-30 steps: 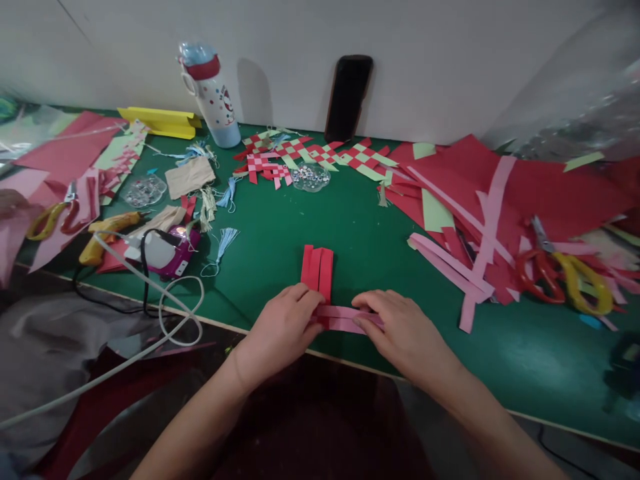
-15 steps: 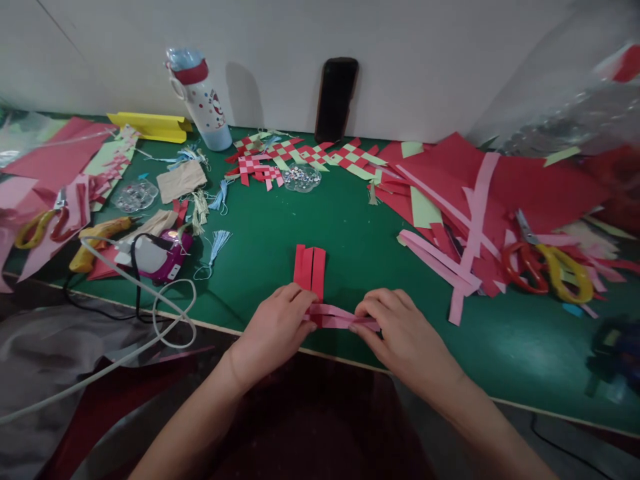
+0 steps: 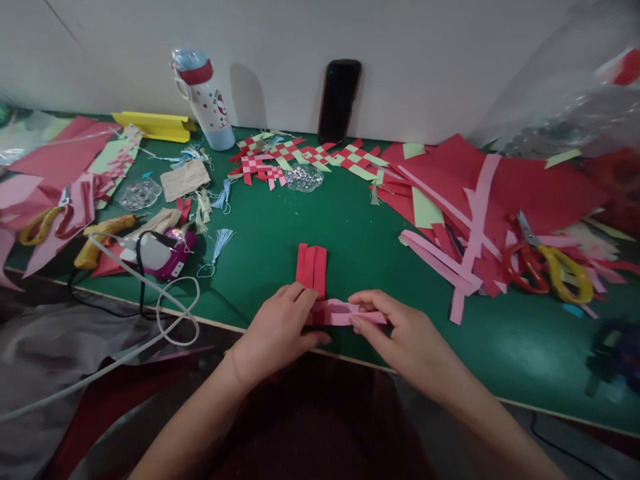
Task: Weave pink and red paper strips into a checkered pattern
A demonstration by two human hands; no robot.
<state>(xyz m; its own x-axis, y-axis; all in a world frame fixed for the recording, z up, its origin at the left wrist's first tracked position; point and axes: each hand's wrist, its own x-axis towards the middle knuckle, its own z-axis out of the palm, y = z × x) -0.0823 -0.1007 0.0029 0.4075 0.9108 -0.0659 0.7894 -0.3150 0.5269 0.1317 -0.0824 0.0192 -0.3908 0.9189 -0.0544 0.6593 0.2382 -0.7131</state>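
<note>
Strips of red paper (image 3: 311, 267) lie side by side near the front edge of the green worktop (image 3: 260, 227), pointing away from the person, with a narrow gap between them. Across their near end run pink strips (image 3: 337, 319), reaching out to the right; the upper one bows up a little, leaving a slit above the lower one.

From where I stand, the left hand (image 3: 280, 317) lies over the crossing, its fingers bent down on the paper and its thumb stretched out in front; I cannot tell whether it pinches anything beneath. The right hand (image 3: 400, 327) has the free end of the pink strips nipped between thumb and fingers.

Farther back, a dark phone (image 3: 340, 100) leans upright on the wall, with checkered woven pieces (image 3: 357, 155) strewn about its foot and a clear dish (image 3: 304, 179) of small beads just in front of them. A spotted bottle (image 3: 210, 110) stands to the left. Nearer on that side, a blue tassel (image 3: 220, 247) lies beside a purple device (image 3: 175, 253) and a yellow glue gun (image 3: 100, 241). Over on the right, red sheets (image 3: 530, 187) are heaped with loose pink lengths (image 3: 481, 213) and scissors (image 3: 527, 230).
</note>
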